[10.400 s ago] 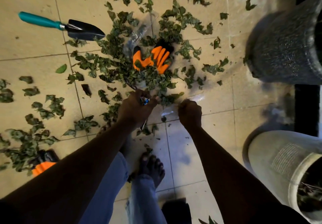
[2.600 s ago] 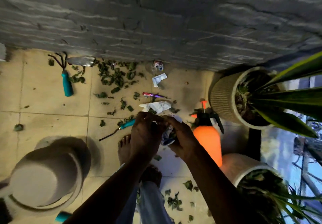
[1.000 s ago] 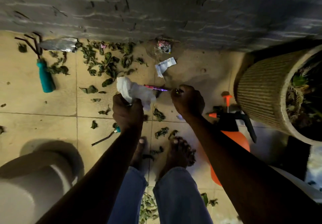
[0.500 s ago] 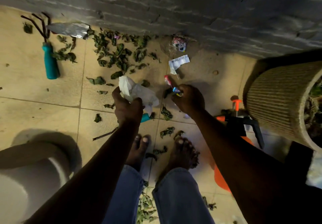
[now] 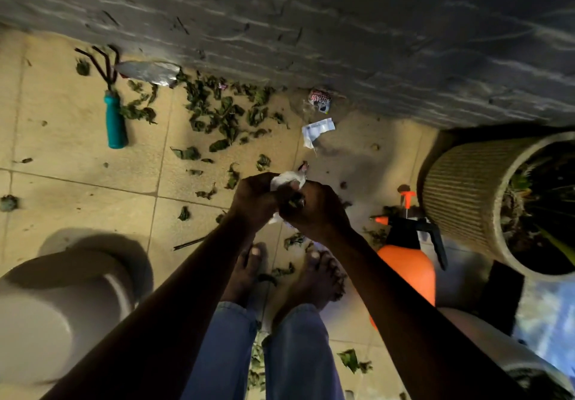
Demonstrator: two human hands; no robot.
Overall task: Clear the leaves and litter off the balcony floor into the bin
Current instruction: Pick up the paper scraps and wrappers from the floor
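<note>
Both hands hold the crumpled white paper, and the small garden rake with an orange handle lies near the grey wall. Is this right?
Almost. The head view shows the small garden rake has a teal handle, not orange. The left hand and right hand do hold the crumpled white paper; the rake lies near the grey wall.

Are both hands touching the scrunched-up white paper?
Touching. The head view shows the left hand and the right hand pressed together, both gripping the white paper, which pokes out above their fingers.
</note>
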